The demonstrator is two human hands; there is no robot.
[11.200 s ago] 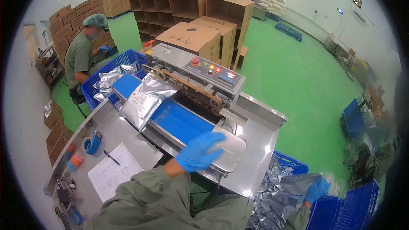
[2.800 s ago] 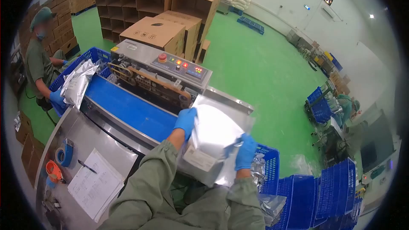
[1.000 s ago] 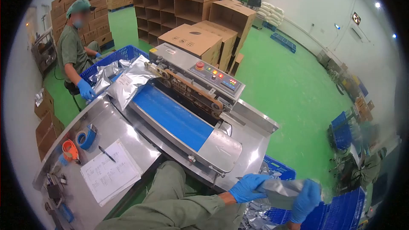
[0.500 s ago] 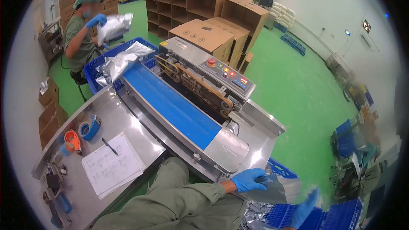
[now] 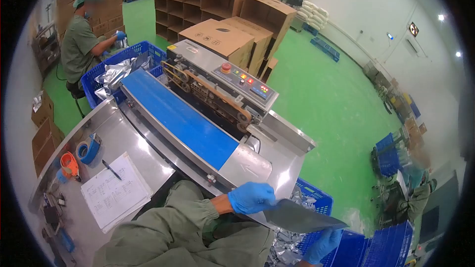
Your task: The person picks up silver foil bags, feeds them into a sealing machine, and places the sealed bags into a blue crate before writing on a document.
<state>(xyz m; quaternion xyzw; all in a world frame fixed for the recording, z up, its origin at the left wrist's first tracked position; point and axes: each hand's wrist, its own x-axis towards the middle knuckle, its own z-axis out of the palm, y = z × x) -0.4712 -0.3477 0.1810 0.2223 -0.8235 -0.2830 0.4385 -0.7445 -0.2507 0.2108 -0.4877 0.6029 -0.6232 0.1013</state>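
A silver foil pouch (image 5: 303, 217) stretches between my two gloved hands, above a blue crate (image 5: 324, 200) full of similar pouches. My left hand (image 5: 251, 198), in a blue glove, is closed on the pouch's left end. At its right end, my right hand (image 5: 322, 247) grips the edge, with the fingertips partly hidden. Just beyond my left hand is the metal infeed plate (image 5: 247, 167) of a band sealing machine (image 5: 225, 76). Its blue conveyor belt (image 5: 180, 118) runs away toward the far left.
A blue crate of foil pouches (image 5: 89, 86) stands at the belt's far end, beside a seated co-worker (image 5: 79, 44). On the steel table (image 5: 158, 160) lie papers (image 5: 116, 193), a pen (image 5: 112, 170), blue tape (image 5: 89, 149) and an orange tape dispenser (image 5: 69, 165). Cardboard boxes (image 5: 217, 37) stand behind the machine.
My right hand has come in from apart to the pouch's right end. The pouch at the belt's far end has dropped into the crate. The co-worker has lowered a pouch.
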